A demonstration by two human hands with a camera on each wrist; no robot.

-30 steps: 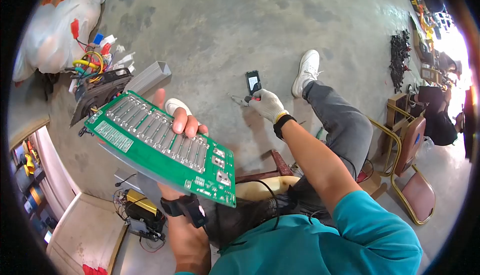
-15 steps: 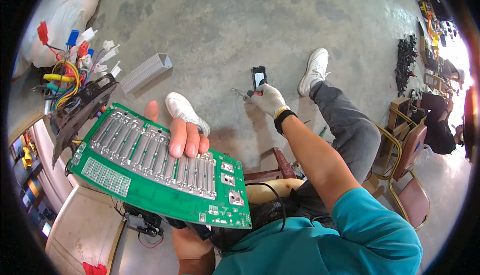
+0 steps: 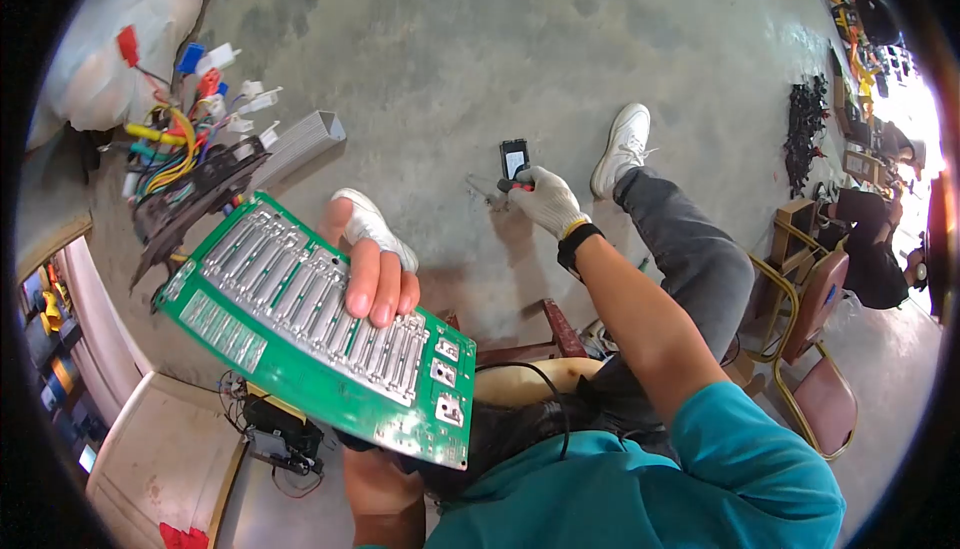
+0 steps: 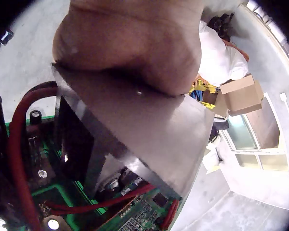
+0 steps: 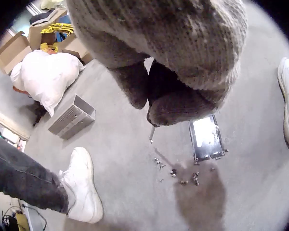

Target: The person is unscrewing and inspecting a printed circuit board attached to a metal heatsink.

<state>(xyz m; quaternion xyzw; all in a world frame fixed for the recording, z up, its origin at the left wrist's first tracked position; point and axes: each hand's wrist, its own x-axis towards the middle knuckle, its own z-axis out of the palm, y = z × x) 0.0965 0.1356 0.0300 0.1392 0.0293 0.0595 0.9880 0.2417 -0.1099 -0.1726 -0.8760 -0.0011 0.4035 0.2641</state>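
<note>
Left hand (image 3: 375, 269) up front, bare fingers curled over the top face of a green rectangular circuit board (image 3: 300, 334), clamping it tilted in mid-air. From the wrist view the palm bears on a grey metal plate (image 4: 149, 134) on the board's underside, with red wires (image 4: 19, 144) looping beside it. Right hand (image 3: 545, 201), in a white knit glove, reaches low toward the concrete floor (image 3: 450, 49), closed round a slim red-handled tool (image 3: 518, 186) whose thin tip (image 5: 151, 134) points down.

By my reading, the stripping-down is well advanced. The board is out in the open, a grey ribbed aluminium housing (image 3: 300, 144) lies on the floor beyond the left hand, and small loose screws (image 5: 173, 172) sit scattered just under the right hand, next to a black phone (image 5: 206, 139). A bundle of coloured connector wires (image 3: 180, 139) trails off the board's far end, so the wiring looks not yet separated.

The board sits wholly in the left hand, well apart from the right hand and its tool.
</note>
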